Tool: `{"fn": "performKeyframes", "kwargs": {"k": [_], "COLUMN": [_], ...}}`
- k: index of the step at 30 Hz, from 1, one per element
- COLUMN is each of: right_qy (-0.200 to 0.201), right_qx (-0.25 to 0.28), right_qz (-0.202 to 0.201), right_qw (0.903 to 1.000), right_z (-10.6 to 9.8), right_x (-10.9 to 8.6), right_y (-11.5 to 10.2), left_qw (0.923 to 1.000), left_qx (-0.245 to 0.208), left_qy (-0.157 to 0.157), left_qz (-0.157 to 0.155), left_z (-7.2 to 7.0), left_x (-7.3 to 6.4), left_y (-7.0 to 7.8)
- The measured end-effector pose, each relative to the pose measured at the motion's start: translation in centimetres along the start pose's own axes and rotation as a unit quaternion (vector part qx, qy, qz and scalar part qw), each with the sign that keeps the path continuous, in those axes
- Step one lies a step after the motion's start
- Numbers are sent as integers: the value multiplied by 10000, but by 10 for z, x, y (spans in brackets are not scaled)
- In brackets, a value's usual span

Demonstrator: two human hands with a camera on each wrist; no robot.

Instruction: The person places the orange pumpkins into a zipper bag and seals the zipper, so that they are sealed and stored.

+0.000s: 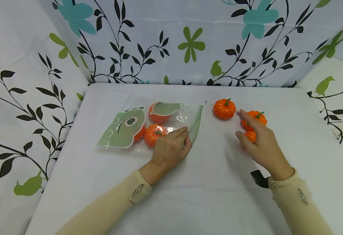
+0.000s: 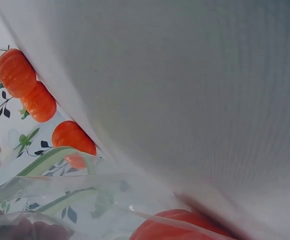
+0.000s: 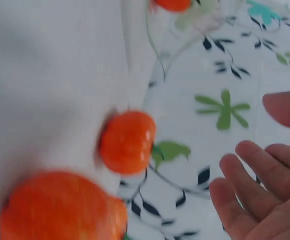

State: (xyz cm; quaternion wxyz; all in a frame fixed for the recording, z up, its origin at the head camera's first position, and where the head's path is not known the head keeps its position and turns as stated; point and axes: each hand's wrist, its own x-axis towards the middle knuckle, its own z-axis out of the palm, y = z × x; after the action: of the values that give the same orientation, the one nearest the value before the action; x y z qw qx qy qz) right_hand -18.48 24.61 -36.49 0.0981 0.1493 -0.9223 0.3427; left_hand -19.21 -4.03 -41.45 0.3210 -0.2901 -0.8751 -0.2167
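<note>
A clear zip bag (image 1: 121, 132) with green cartoon print lies flat on the table, its green-edged mouth toward the right. Inside it are small orange pumpkins, among them a front pumpkin (image 1: 152, 137). My left hand (image 1: 170, 148) holds the bag near its mouth with bent fingers, partly seen through the plastic in the left wrist view. My right hand (image 1: 260, 148) hovers with spread fingers and nothing in its grasp. Close by it are a larger pumpkin (image 1: 262, 120) and a smaller pumpkin (image 1: 250, 135), both partly covered by the hand. Another pumpkin (image 1: 224, 109) sits between bag and right hand.
A white cloth covers the table (image 1: 183, 195). Behind it hangs a patterned curtain (image 1: 159, 39) with leaves and flowers, continuing along both sides. A black piece (image 1: 259, 179) sticks out beside the right sleeve cuff.
</note>
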Motion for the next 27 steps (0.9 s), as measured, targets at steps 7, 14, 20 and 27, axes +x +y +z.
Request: {"fn": "performKeyframes", "kwargs": {"k": [7,14,20,27], "right_qy": [498,55,-476,-1010], "right_qx": [-374,-399,-438,-420], "right_qz": [764,1311,1759,2131], "right_qw": [9951,9906,9823,9709], "right_z": [-43,-55,-42,-27], "right_x": [-17,-27,-27,-32], "right_y": [22,43,59,70], "left_qw": [10000,10000,9998,9999], "left_qx": [-37,-35,-56,-48], "left_qy": [76,60,199,155], "left_qz": [-32,-70,-30,-35], "left_z": [2,2,1,2], "left_x": [0,-1,-2,-3], "left_y": [1,2,0,0]}}
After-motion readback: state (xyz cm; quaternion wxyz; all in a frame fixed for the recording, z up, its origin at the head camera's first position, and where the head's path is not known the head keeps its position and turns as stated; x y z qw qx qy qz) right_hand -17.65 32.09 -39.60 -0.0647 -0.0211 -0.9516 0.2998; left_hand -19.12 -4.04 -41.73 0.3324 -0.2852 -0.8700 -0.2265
